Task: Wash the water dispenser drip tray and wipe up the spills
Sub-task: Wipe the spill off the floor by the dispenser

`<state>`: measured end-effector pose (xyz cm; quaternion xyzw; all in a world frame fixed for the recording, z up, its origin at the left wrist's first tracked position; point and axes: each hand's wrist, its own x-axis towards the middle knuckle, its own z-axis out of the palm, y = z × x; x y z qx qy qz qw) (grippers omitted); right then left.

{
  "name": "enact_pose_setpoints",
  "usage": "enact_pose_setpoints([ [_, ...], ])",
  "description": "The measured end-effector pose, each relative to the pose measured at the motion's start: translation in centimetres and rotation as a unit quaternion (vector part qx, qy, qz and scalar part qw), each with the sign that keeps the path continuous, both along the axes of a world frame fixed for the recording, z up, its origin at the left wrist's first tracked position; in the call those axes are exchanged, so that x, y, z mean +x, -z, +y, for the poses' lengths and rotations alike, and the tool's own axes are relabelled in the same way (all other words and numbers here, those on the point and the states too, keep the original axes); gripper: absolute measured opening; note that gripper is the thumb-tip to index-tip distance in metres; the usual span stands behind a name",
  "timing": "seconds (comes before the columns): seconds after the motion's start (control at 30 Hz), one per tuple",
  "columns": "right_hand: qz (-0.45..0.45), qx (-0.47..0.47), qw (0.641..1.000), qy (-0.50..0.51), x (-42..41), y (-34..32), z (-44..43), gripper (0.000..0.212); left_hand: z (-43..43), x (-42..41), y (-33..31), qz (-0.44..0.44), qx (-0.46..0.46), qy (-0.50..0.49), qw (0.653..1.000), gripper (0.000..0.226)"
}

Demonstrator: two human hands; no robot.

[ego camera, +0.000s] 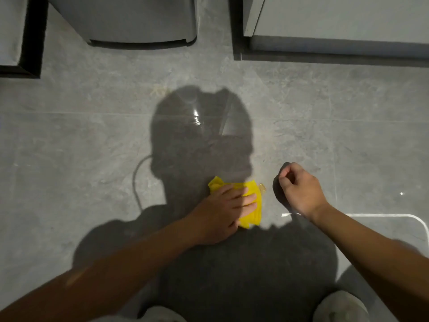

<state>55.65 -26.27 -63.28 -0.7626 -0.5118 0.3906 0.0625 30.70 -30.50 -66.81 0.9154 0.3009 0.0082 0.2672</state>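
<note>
A yellow cloth [251,211] lies crumpled on the grey tiled floor [92,147] in the middle of the view. My left hand [220,212] presses flat on top of it, fingers spread over the cloth. A small wet spot [263,187] shows just beyond the cloth's right corner. My right hand [301,189] hovers to the right of the cloth with its fingers curled into a loose fist, holding nothing. The drip tray is not in view.
The rounded grey base of an appliance [139,31] stands at the top centre. A grey cabinet [336,24] with a dark plinth sits at the top right, another dark-edged unit [21,38] at the top left. My shoes [343,307] show at the bottom edge.
</note>
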Motion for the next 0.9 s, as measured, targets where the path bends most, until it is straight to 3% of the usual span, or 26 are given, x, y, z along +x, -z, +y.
enact_pose_setpoints([
  [0.17, -0.041, 0.020, 0.992, -0.115, -1.9, 0.1, 0.2, 0.011, -4.8, -8.3, -0.1, 0.020, 0.001, -0.086, 0.996, 0.065],
  [0.33, -0.051, -0.023, 0.996, -0.076, -3.4, 0.7, 0.9, 0.015, -3.8, -14.9, -0.6, 0.031, -0.027, -0.315, 0.948, 0.058],
  [0.5, 0.000, -0.013, 1.000, -0.010, -3.2, 0.5, 1.5, 0.013, 5.5, -12.7, -0.8, 0.038, -0.006, -0.381, 0.924, 0.059],
  [0.6, 0.010, 0.006, 1.000, 0.019, -2.3, 0.5, 2.0, 0.009, 11.5, -8.2, -0.4, 0.043, -0.011, -0.363, 0.931, 0.059],
  [0.7, 0.012, 0.017, 0.999, 0.045, -1.2, 0.3, 2.5, 0.009, 14.0, -2.6, -0.4, 0.039, -0.023, -0.281, 0.959, 0.061],
  [0.9, 0.061, 0.015, 0.992, 0.111, -1.0, -0.2, 2.3, 0.016, 6.0, 1.2, -0.1, 0.022, 0.031, -0.082, 0.996, 0.055],
])
